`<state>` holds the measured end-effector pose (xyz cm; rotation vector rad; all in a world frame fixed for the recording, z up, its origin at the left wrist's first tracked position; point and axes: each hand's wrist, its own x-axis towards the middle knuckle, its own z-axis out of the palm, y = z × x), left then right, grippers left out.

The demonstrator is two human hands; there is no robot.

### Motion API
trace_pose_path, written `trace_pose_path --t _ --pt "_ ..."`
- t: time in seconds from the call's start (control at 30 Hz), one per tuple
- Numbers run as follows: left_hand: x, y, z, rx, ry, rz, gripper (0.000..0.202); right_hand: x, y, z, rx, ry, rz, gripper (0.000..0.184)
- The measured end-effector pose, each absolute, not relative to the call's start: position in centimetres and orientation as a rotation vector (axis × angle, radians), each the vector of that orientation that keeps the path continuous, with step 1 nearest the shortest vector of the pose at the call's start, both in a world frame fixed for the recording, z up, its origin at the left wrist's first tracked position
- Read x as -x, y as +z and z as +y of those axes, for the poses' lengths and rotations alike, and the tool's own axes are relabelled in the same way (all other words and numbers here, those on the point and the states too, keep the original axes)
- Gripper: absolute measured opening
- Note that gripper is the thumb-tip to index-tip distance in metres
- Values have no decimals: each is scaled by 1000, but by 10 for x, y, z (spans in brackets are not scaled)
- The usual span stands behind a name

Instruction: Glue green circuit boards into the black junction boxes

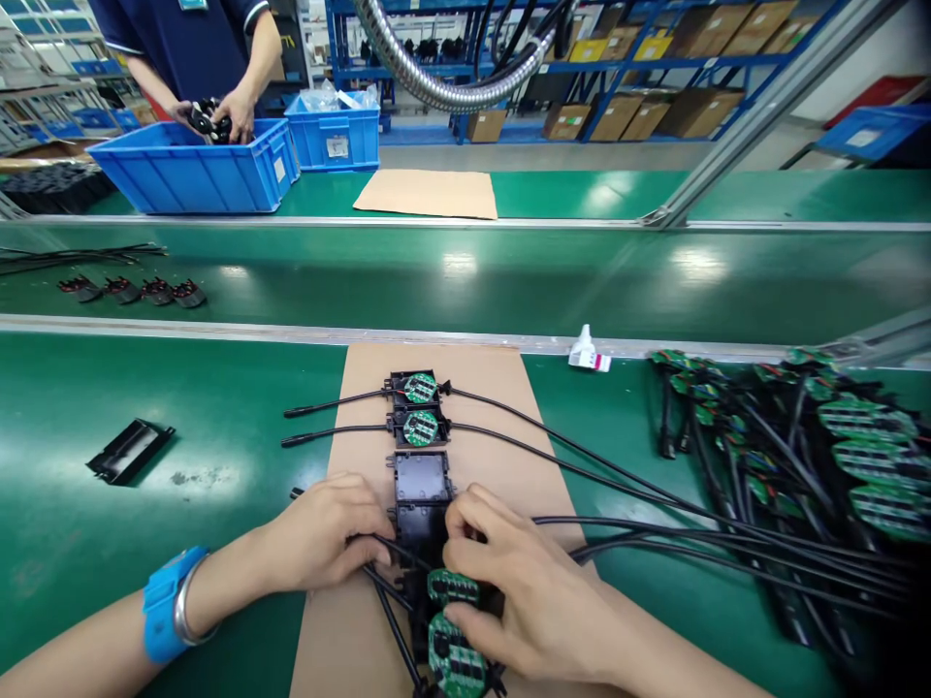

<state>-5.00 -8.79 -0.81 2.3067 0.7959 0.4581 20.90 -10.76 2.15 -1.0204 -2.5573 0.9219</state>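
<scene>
My left hand (pixel 331 533) is closed in a pinch on a black cable (pixel 393 551) just left of the row of black plastic housings (pixel 422 477). Over the right side of that row, my right hand (pixel 520 582) has its fingers curled together; what they grip is hidden. A green circuit board (pixel 452 586) shows between its thumb and forefinger, and a larger round board (pixel 457 654) lies just below the thumb. Farther up, two housings hold a round board (pixel 420 389) and another round board (pixel 420 428), with cables leaving both sides.
Brown cardboard (pixel 364 378) lies under the housings. A loose black housing (pixel 131 451) is at left, a small white bottle (pixel 586 349) at the back. Cabled boards (pixel 865 456) are heaped at right. Across the bench, a person (pixel 181 48) handles black parts over a blue bin (pixel 196 170).
</scene>
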Motion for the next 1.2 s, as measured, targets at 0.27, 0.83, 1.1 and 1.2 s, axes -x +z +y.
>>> trace_pose_path --t 0.27,0.83,1.1,1.2 --pt "61 -11 -80 -2384 629 1266 15 -232 2 -69 1121 792 -2381 16" --pt "55 5 -116 -2353 306 758 18 -218 28 -129 962 891 -2577 23" --pt "50 -9 -121 -2399 408 708 10 -208 -1 -157 824 682 -2627 14" --pt "54 -3 -120 -2332 553 779 10 -219 13 -143 904 882 -2511 17"
